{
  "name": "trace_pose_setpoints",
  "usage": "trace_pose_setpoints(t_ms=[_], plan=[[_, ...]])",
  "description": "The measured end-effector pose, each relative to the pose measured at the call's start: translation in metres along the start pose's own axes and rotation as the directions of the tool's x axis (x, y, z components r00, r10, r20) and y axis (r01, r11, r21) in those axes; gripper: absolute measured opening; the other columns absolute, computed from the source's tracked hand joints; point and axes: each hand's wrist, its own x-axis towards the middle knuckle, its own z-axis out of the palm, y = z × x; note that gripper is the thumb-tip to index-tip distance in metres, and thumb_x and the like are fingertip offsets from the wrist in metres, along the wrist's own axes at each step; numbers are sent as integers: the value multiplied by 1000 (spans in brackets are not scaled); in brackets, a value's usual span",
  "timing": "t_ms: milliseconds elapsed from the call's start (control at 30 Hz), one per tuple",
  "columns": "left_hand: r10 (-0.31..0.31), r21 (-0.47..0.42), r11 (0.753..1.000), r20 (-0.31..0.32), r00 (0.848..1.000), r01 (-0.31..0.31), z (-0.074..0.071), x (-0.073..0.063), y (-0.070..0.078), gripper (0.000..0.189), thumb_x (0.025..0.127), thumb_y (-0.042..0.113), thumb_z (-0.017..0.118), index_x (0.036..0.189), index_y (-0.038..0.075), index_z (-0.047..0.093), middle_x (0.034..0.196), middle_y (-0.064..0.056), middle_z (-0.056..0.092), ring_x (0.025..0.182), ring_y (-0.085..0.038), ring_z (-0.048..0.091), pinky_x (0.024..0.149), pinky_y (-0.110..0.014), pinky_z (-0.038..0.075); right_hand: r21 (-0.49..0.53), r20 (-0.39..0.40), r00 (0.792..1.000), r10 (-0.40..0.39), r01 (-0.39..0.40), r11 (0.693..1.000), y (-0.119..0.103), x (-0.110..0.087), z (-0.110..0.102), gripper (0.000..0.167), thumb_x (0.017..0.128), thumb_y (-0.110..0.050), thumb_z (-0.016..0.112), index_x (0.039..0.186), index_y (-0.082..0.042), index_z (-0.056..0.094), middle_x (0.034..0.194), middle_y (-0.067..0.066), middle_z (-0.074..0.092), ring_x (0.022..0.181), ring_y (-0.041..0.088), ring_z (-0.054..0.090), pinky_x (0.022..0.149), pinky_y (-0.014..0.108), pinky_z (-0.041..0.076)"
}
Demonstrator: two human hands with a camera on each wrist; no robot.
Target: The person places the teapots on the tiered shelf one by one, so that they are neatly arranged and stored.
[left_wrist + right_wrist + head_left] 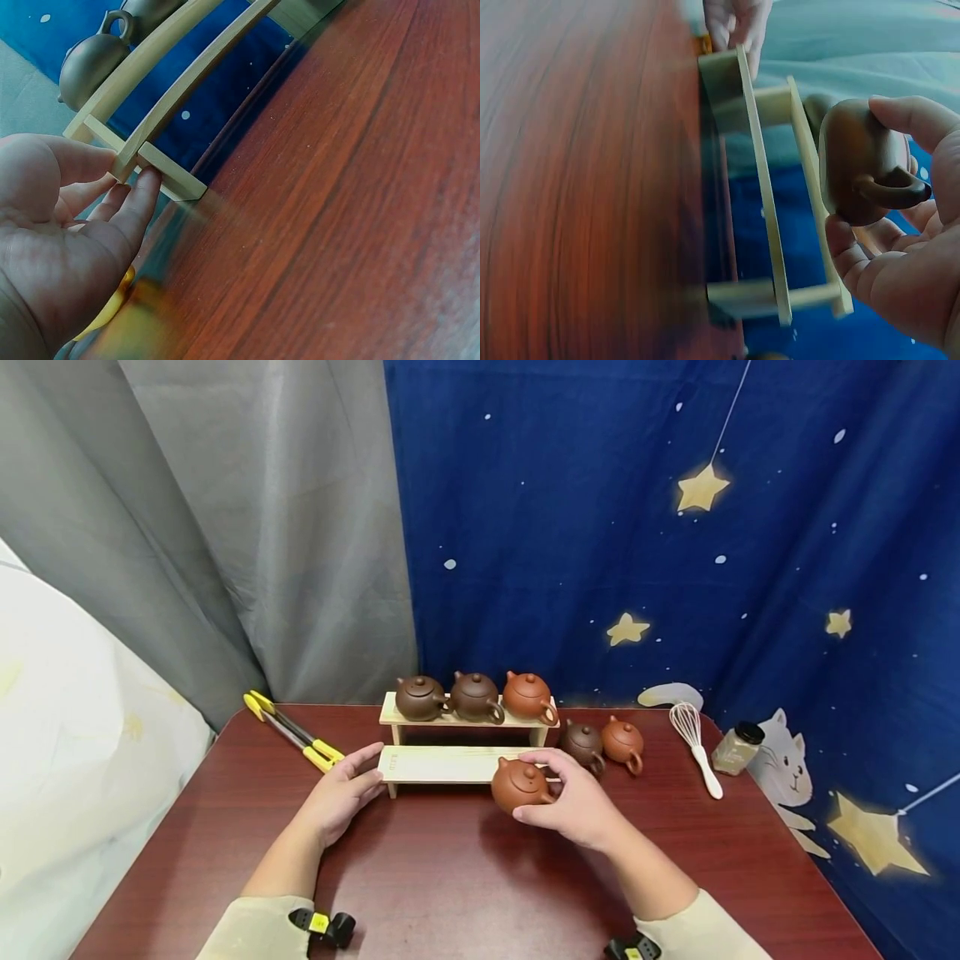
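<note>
In the head view my right hand [579, 803] holds a reddish-brown clay teapot [516, 787] in front of the right end of a two-tier wooden stand [442, 765]. The right wrist view has the thumb and fingers around the body of this teapot [855, 150], its handle pointing back toward the palm. My left hand [341, 793] pinches the left end of the stand's lower board; in the left wrist view the thumb lies over the board's end [139, 142] with fingers below. Two dark brown teapots [421, 698] [476, 697] and a reddish one [528, 695] sit on the upper board.
Right of the stand, a dark teapot [582, 745] and a reddish teapot [622, 742] rest on the red-brown table [420, 877]. Farther right lie a white-handled whisk [699, 747] and a black-lidded jar [737, 749]. Yellow-tipped tongs [288, 727] lie at left. Curtains hang behind.
</note>
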Motion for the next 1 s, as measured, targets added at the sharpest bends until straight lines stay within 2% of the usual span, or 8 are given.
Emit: trace_pose_setpoints(t_ms=[100, 233, 433, 700, 833, 1000], plan=[[0, 5, 1000, 3, 1000, 0, 1, -1, 1, 64, 112, 8, 48, 171, 7, 23, 173, -19, 29, 137, -12, 56, 109, -22, 53, -8, 0, 1000, 26, -26, 1000, -4, 5, 13, 74, 75, -20, 97, 141, -23, 64, 147, 2, 60, 106, 20, 72, 94, 30, 59], [8, 17, 1000, 7, 1000, -8, 2, -2, 2, 64, 112, 7, 48, 171, 6, 21, 174, -19, 28, 139, -14, 55, 111, -24, 52, -21, 11, 1000, 14, -14, 1000, -9, 14, 30, 74, 75, -20, 97, 142, -23, 65, 143, 1, 61, 103, 18, 71, 92, 28, 58], [6, 7, 1000, -1, 1000, -6, 2, -2, 1, 65, 112, 6, 49, 171, 6, 21, 174, -20, 28, 129, -4, 59, 105, -19, 54, -26, 45, 999, -24, 25, 999, -17, 33, 58, 74, 75, -23, 96, 143, -20, 65, 139, -1, 65, 102, 17, 70, 93, 30, 58], [4, 0, 1000, -1, 1000, -4, 0, -1, 1, 65, 111, 5, 48, 171, 7, 22, 173, -20, 28, 124, -1, 60, 104, -18, 54, -68, 47, 999, -21, 24, 997, -24, 66, 94, 75, 76, -27, 95, 144, -22, 64, 139, -2, 68, 108, 17, 70, 97, 32, 57], [12, 0, 1000, 7, 1000, -12, 0, 0, 1, 65, 111, 6, 48, 171, 7, 22, 172, -20, 29, 126, -1, 60, 105, -19, 53, -62, 40, 999, -7, 10, 998, -27, 83, 106, 77, 77, -26, 94, 147, -19, 63, 139, 0, 69, 115, 17, 70, 102, 36, 57], [9, 3, 1000, 6, 1000, -9, 0, 0, 0, 64, 112, 5, 47, 171, 7, 22, 173, -19, 28, 129, -4, 59, 106, -20, 53, -111, 24, 999, 24, -21, 994, -24, 98, 117, 76, 77, -30, 93, 147, -21, 64, 137, -2, 71, 120, 14, 68, 109, 36, 54]])
